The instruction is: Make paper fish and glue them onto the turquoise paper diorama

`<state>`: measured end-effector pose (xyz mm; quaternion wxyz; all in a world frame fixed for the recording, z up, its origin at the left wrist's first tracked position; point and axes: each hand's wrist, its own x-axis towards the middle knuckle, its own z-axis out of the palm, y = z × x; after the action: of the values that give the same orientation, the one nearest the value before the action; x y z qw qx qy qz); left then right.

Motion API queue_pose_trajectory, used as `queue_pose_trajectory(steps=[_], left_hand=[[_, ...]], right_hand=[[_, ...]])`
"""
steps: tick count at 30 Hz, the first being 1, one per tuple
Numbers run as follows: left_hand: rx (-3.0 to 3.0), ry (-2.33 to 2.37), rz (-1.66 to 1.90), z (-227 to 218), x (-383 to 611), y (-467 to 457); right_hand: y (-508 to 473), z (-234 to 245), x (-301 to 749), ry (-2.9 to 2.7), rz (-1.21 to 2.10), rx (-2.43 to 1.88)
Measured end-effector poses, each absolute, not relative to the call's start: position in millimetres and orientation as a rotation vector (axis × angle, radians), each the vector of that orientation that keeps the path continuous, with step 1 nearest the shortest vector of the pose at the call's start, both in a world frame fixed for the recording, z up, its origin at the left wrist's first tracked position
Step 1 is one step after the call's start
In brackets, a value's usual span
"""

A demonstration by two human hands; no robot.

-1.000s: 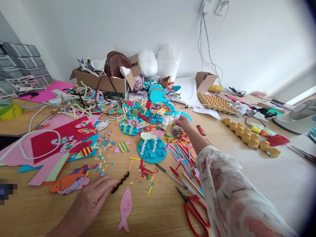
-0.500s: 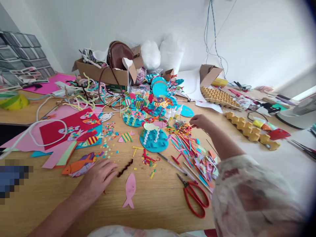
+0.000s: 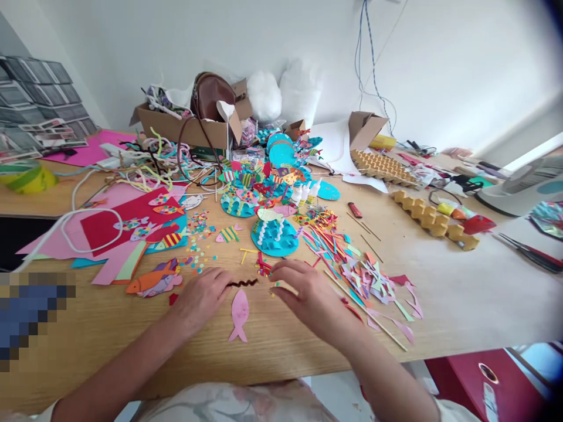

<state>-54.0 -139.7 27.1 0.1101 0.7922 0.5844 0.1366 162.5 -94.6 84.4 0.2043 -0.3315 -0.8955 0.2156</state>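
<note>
A pink paper fish (image 3: pixel 240 309) is lying on the bench (image 3: pixel 206 351). Just beyond, the grip of the left hand (image 3: pixel 204 294) is pinching one end of a wavy brown strip (image 3: pixel 245 283); the right hand (image 3: pixel 313 296) is holding its parted grip near the other end. A blue disc (image 3: pixel 273 249) is lying farther back.

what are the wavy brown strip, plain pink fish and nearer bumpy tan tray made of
Wavy brown strip: probably dull pipe cleaner, judging by its dark, tight waves.
Plain pink fish: thin matte paper or felt, by its flat, cut outline; which is unclear.
Nearer bumpy tan tray: likely moulded pulp, matte, with cupped ridges.
</note>
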Motion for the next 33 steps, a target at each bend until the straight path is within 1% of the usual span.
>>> queue_pose_trajectory(steps=[3,5,8,11,14,19,26,33], left_hand=[[2.374,1.578,0.562,38.7,-41.9,-145.8],[2.356,1.505,0.665,41.6,-34.0,-149.4],[2.252,1.398,0.724,37.7,-31.7,-153.0],[2.152,1.424,0.766,30.5,-43.0,-155.6],[2.215,1.493,0.835,25.7,-57.0,-159.4],[2.44,1.387,0.766,20.7,-60.5,-168.8],[2.519,1.268,0.579,8.4,-58.7,-175.0],[2.696,1.174,0.579,7.1,-55.7,-172.7]], right_hand=[[-107.7,67.8,142.6,-2.496,0.592,-0.799],[-113.7,54.3,138.1,-2.464,0.666,-0.838],[-119.6,36.7,142.4,-2.341,0.771,-0.902],[-123.2,25.2,150.6,-2.241,0.787,-0.948],[-125.6,15.3,154.5,-2.185,0.74,-1.009],[-128.1,0.0,150.0,-2.229,0.682,-1.059],[-131.7,-4.6,142.5,-2.264,0.668,-1.069],[-132.2,-11.5,142.7,-2.215,0.612,-1.061]])
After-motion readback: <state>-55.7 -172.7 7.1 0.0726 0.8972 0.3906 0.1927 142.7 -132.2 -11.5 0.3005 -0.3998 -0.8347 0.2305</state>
